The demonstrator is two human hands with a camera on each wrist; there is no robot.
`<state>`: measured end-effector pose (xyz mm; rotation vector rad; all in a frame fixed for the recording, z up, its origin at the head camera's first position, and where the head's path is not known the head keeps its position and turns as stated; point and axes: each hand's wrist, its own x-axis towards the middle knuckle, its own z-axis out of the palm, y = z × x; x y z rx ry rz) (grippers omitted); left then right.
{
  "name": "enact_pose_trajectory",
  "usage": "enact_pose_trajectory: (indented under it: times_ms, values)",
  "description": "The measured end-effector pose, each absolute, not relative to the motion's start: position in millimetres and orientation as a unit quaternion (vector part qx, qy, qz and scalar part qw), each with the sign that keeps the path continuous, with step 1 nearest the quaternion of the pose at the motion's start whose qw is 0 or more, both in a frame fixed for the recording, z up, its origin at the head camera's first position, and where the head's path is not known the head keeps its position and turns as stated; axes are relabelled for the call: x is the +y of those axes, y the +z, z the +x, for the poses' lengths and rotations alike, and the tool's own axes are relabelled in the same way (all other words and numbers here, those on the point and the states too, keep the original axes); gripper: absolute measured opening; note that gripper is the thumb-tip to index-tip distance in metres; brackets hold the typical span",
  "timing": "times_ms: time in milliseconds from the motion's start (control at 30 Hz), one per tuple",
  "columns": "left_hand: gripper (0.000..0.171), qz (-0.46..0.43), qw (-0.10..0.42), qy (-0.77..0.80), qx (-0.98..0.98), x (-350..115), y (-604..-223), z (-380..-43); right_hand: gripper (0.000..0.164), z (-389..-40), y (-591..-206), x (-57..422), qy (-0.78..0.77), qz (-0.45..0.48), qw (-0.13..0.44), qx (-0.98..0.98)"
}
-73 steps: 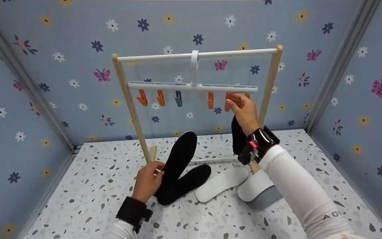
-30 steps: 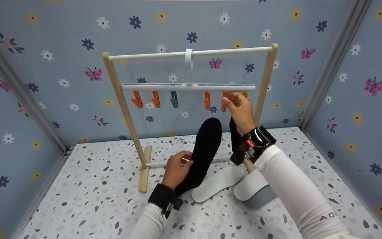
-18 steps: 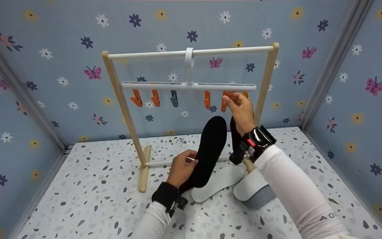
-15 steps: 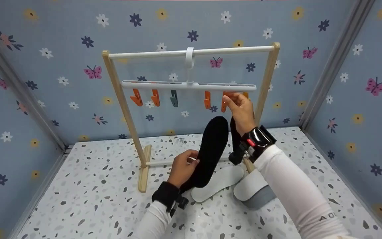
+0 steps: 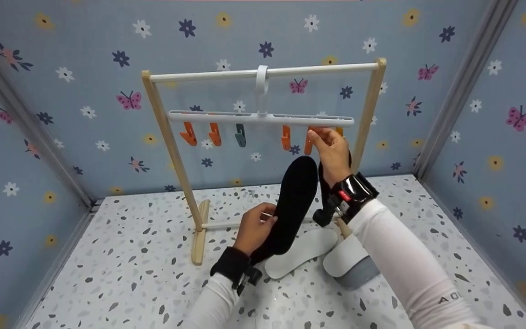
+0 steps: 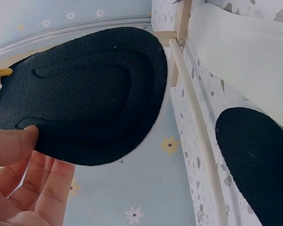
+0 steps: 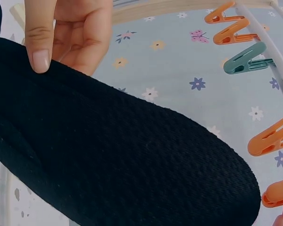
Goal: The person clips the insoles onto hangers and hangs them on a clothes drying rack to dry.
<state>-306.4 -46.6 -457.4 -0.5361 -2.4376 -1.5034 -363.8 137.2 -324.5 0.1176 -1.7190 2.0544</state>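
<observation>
My left hand pinches the edge of a black insole between thumb and fingers. The insole is raised and tilted, its far end just below an orange clothespin. That clothespin is pinched by my right hand under the white hanger. In the right wrist view, the end of the held insole comes close to the orange clothespin; whether they touch I cannot tell. Another black insole hangs behind my right wrist. A further black insole lies on the floor, mostly covered in the head view.
Two white-topped insoles lie on the speckled floor, the right one with a grey part. A wooden rack carries the hanger. More orange clothespins, a green clothespin and a yellow clothespin hang from it.
My left hand has carried the black insole right and upward, from beside the rack's left leg to just below the orange clothespin. My right hand has stayed on that clothespin.
</observation>
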Motion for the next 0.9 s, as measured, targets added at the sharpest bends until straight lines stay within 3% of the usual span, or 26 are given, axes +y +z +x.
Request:
enact_pose_trajectory:
  times_ms: [500,900]
  values:
    - [0.015,-0.196,0.124,-0.528,-0.817,-44.9,-451.9,-307.8,0.006,-364.3,-320.2,135.7,0.762,0.041,0.234,-0.602]
    - [0.017,-0.192,0.102,-0.548,-0.807,-40.4,-447.8,-307.6,0.005,-363.4,-319.9,138.0,0.767,0.033,0.225,-0.6]
